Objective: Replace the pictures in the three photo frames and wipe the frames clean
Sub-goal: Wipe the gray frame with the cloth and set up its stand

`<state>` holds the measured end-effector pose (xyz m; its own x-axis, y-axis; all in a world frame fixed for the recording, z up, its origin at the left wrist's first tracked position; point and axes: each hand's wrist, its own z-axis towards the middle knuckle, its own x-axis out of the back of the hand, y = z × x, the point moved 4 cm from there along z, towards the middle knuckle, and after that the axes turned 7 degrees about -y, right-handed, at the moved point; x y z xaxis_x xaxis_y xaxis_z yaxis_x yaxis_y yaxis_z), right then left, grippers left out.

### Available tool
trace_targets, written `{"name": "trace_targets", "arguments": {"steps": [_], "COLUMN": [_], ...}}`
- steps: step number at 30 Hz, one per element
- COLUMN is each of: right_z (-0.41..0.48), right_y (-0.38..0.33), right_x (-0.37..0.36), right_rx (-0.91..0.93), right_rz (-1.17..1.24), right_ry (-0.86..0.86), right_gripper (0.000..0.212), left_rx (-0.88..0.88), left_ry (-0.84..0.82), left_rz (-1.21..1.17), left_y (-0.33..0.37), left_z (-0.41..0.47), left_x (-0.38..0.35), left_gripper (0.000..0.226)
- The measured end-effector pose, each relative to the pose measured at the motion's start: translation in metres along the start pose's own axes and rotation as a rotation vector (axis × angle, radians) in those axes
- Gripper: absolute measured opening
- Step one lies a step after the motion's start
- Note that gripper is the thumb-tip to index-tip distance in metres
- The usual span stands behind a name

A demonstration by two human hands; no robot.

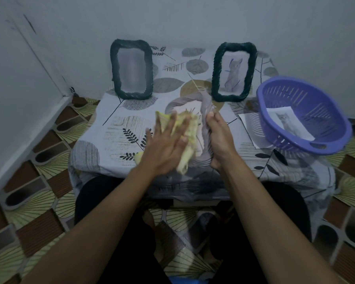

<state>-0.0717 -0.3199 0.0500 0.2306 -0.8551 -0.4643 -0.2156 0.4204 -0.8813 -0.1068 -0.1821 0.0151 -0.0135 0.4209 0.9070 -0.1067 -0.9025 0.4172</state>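
A grey rope-edged photo frame point(205, 117) stands on edge at the middle of the low table, gripped along its right rim by my right hand point(219, 138). My left hand point(166, 144) presses a yellow cloth point(188, 138) flat against the frame's face, fingers straight. Two dark rope-edged frames lean on the back wall: the left frame point(131, 68) looks blank and blurred, the right frame point(234, 71) shows a cat picture.
A purple plastic basket point(303, 117) sits tilted at the table's right edge with a cat picture point(287, 121) inside and a sheet of paper point(250, 124) under it. The leaf-patterned tablecloth point(111, 140) covers the table. Walls stand close behind and left.
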Motion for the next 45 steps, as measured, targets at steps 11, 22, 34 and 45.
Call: {"name": "trace_targets", "arguments": {"steps": [11, 22, 34, 45], "right_z": [0.003, 0.006, -0.007, -0.004], "right_y": [0.002, 0.004, -0.001, 0.008], "right_x": [-0.006, 0.015, 0.014, 0.01], "right_rx": [-0.019, -0.132, -0.487, -0.107], "right_rz": [0.002, -0.036, -0.03, 0.162], "right_ry": [-0.034, -0.053, -0.236, 0.01], "right_gripper": [0.021, 0.033, 0.039, 0.057], "left_rx": [-0.136, 0.084, 0.188, 0.708], "left_ry": [0.052, 0.033, 0.237, 0.548], "left_rz": [-0.02, -0.245, -0.648, -0.754], "left_y": [0.034, -0.03, -0.039, -0.041], "left_z": [0.006, 0.001, 0.002, 0.003], "left_x": [0.004, 0.006, 0.04, 0.037], "left_gripper": [0.064, 0.065, 0.049, 0.038]}}
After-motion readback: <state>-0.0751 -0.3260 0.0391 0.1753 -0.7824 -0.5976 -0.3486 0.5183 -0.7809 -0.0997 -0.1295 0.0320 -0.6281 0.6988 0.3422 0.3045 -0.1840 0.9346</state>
